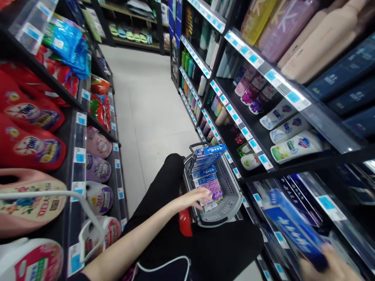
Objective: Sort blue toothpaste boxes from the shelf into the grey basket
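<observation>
My right hand (329,265), blurred by motion at the lower right, grips one end of a long blue toothpaste box (297,226) beside the shelf. Over the grey shopping basket (236,193) at the centre, my left hand (197,198) reaches with its fingers stretched out. Those fingertips are at a pink and purple box (211,187) in the basket; whether they touch it I cannot tell. Behind that box, a stack of blue toothpaste boxes (206,156) fills the far end of the basket. A small whitish packet (210,207) lies below the fingers.
Shelves with body wash bottles (295,146) and price labels rise on the right. Red detergent bottles (32,142) and hanging bags (68,43) line the left. My bent legs (164,183) flank the basket. A tiled aisle floor (146,101) runs to slippers (129,34).
</observation>
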